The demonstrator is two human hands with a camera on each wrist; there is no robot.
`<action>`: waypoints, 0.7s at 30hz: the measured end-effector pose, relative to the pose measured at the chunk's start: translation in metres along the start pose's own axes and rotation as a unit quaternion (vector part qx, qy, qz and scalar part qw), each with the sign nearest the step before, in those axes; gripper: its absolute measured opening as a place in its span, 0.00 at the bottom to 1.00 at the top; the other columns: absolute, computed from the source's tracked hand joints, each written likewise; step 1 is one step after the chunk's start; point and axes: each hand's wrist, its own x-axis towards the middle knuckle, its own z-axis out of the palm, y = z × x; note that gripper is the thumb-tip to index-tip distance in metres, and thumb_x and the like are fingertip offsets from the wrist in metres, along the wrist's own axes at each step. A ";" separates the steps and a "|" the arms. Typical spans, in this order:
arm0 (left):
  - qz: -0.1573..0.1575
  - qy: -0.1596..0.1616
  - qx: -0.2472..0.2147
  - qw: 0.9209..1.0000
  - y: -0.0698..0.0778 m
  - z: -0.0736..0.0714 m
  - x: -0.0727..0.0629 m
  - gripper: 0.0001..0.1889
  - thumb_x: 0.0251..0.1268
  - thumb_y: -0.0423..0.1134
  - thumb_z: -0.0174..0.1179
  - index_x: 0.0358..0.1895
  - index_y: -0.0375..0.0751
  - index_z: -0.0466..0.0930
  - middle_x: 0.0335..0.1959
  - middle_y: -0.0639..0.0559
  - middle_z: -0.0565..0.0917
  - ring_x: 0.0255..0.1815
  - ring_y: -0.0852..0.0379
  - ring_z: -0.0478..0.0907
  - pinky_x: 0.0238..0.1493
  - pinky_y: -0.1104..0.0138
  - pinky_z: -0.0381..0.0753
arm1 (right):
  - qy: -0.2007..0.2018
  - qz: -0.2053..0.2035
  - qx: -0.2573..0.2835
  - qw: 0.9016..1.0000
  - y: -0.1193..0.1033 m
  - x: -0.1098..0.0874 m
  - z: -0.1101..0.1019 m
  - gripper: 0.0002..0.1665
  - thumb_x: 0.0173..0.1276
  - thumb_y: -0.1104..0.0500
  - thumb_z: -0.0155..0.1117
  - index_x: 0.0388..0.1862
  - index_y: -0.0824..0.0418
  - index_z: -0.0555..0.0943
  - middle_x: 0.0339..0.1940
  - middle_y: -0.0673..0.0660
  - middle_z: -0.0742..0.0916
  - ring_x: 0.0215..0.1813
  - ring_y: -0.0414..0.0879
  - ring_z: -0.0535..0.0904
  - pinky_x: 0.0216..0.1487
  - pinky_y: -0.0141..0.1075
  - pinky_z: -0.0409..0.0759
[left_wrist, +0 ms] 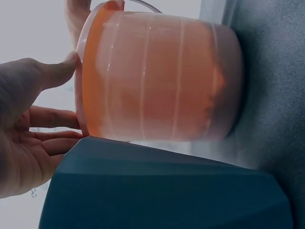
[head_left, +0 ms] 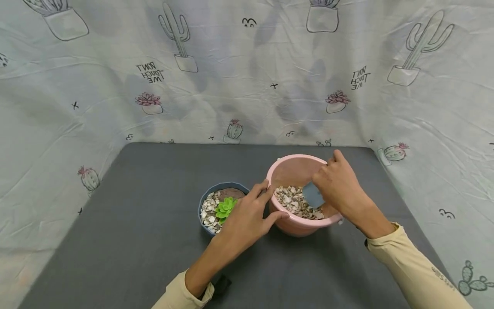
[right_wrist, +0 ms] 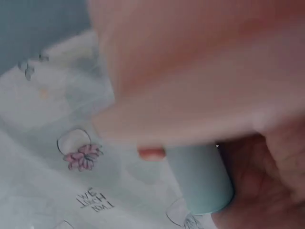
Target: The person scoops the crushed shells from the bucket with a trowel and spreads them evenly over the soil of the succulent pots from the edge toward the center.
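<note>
A pink bucket (head_left: 299, 228) holds pale stone chips (head_left: 295, 201). My left hand (head_left: 247, 216) touches its near left rim with extended fingers, the thumb lying apart from them on the rim. Over the bucket's right side, my right hand (head_left: 339, 184) grips a blue-grey scoop (head_left: 313, 195), its blade down at the chips. The scoop's pale handle (right_wrist: 202, 179) shows below the blurred fingers in the right wrist view. Left of the bucket stands a blue pot (head_left: 201, 201) with a green succulent (head_left: 225, 209), white stones and brown soil, partly covered by my left hand.
Both containers stand on a dark grey tabletop (head_left: 135, 223). A white sheet (head_left: 231, 56) printed with cacti hangs behind the table and along both sides. The blue pot's wall is close beside my left hand.
</note>
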 end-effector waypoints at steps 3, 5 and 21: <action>0.003 0.005 -0.003 1.000 0.000 0.001 -0.002 0.37 0.68 0.55 0.70 0.73 0.35 0.76 0.71 0.38 0.77 0.62 0.42 0.85 0.55 0.57 0.89 | 0.006 -0.018 0.016 1.000 0.003 -0.001 0.004 0.35 0.55 0.70 0.74 0.07 0.49 0.60 0.08 0.49 0.70 0.18 0.48 0.66 0.42 0.44 0.61; 0.005 0.008 -0.003 1.000 0.000 0.002 -0.002 0.37 0.68 0.55 0.70 0.73 0.34 0.75 0.71 0.38 0.77 0.62 0.42 0.85 0.55 0.57 0.89 | 0.011 -0.023 0.029 0.999 0.006 0.000 0.006 0.35 0.56 0.70 0.73 0.08 0.49 0.59 0.07 0.49 0.69 0.17 0.47 0.65 0.42 0.45 0.60; 0.015 0.022 -0.001 1.000 0.001 0.004 -0.004 0.36 0.68 0.54 0.71 0.71 0.33 0.77 0.70 0.38 0.77 0.59 0.42 0.87 0.51 0.58 0.90 | -0.020 -0.004 0.167 0.986 0.010 -0.008 0.019 0.26 0.52 0.57 0.82 0.08 0.47 0.73 0.07 0.46 0.77 0.16 0.41 0.69 0.47 0.51 0.62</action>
